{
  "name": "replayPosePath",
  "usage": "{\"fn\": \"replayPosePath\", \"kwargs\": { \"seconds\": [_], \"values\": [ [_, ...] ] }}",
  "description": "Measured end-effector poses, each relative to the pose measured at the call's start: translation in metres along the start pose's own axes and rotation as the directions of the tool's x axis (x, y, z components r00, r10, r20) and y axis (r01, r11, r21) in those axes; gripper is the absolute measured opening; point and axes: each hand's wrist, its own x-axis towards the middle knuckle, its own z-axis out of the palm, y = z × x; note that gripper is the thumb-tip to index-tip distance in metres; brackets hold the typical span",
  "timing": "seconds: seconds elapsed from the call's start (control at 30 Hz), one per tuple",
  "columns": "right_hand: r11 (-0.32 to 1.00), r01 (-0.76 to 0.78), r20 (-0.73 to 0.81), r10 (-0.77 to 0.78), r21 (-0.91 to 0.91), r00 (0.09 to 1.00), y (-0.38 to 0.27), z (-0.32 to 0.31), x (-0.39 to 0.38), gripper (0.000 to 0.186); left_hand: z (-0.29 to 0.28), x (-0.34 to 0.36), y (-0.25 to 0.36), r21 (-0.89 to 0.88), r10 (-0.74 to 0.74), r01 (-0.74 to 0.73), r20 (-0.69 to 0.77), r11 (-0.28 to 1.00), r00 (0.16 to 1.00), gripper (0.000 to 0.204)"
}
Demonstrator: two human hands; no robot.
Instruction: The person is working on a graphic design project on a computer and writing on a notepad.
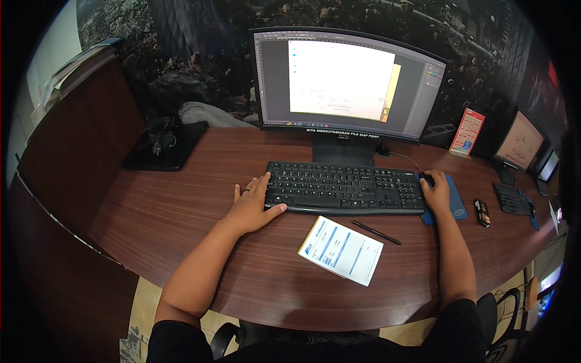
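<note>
Right hand (437, 192) curled round the mouse (427, 179), left hand (250, 210) spread at the keyboard (345, 187)

The mouse sits right of the keyboard, by the upper left of a blue pad (457, 204); the left hand's fingers and thumb are apart, fingertips at the keyboard's left edge; nearer the person lie a notepad (344, 250) and pen (376, 232), while the monitor (339, 78) stands behind, on the desk (175, 212)
</note>
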Motion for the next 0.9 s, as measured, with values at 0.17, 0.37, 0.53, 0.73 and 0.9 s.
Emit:
{"fn": "replayPosePath", "kwargs": {
  "seconds": [0.17, 0.37, 0.53, 0.73, 0.9],
  "values": [
    [1.000, -0.009, 0.009, 0.009, 0.012, 1.000, -0.0024, -0.0014, -0.0005, 0.027, -0.0010, -0.0010, 0.0017, -0.004, -0.007, 0.007, 0.005, 1.000, 1.000, 0.102],
    [1.000, 0.006, -0.005, -0.006, 0.014, 1.000, 0.0032, 0.0013, -0.0006, 0.028, -0.0014, -0.0014, 0.0019, -0.002, 0.001, -0.001, 0.001, 1.000, 1.000, 0.101],
    [1.000, 0.022, -0.002, -0.022, -0.014, 1.000, 0.0033, 0.0003, -0.0008, 0.030, -0.0022, -0.0016, 0.0033, 0.000, 0.000, 0.000, 0.004, 1.000, 1.000, 0.101],
    [0.999, -0.026, 0.028, 0.025, 0.028, 0.999, -0.0019, -0.0021, -0.0001, 0.035, -0.0024, -0.0016, 0.0024, -0.004, 0.001, -0.001, 0.007, 1.000, 1.000, 0.102],
    [1.000, -0.014, 0.020, 0.013, 0.009, 1.000, -0.0001, -0.0014, -0.0002, 0.032, -0.0020, -0.0011, 0.0023, 0.008, -0.001, 0.001, 0.005, 1.000, 1.000, 0.102]
  ]
}}
